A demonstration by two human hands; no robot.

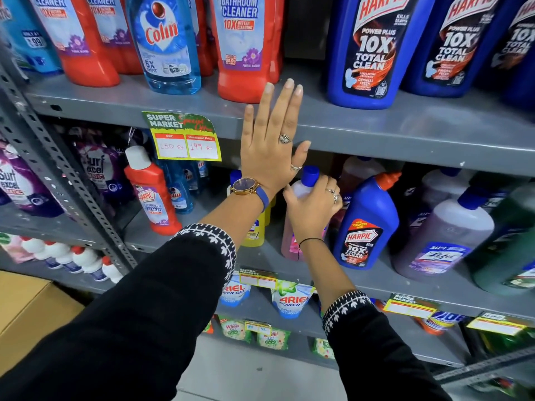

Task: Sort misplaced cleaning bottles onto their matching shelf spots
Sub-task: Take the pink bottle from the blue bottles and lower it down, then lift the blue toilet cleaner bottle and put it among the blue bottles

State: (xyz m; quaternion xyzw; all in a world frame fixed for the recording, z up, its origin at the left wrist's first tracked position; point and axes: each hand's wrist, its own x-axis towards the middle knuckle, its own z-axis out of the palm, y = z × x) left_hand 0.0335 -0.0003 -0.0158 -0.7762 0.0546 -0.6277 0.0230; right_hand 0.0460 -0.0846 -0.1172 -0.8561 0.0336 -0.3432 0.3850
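My right hand (314, 208) grips the shoulder of a pink bottle with a blue cap (289, 241) that stands on the middle shelf (376, 279), beside a blue Harpic bottle (366, 224). My left hand (273, 137) is raised flat with fingers apart against the front edge of the upper shelf (405, 131), holding nothing. A red Harpic bathroom cleaner bottle (153, 192) stands alone at the left of the middle shelf, in front of blue Colin bottles (181, 189). On the upper shelf a blue Colin bottle (166, 41) stands among red bathroom cleaner bottles (246, 47).
Large blue Harpic bottles (373, 50) fill the upper right. Purple Lizol bottles (443, 241) and a green bottle (512, 247) stand at the middle right. A yellow bottle (256, 230) is behind my left wrist. A cardboard box (31, 311) sits at the lower left.
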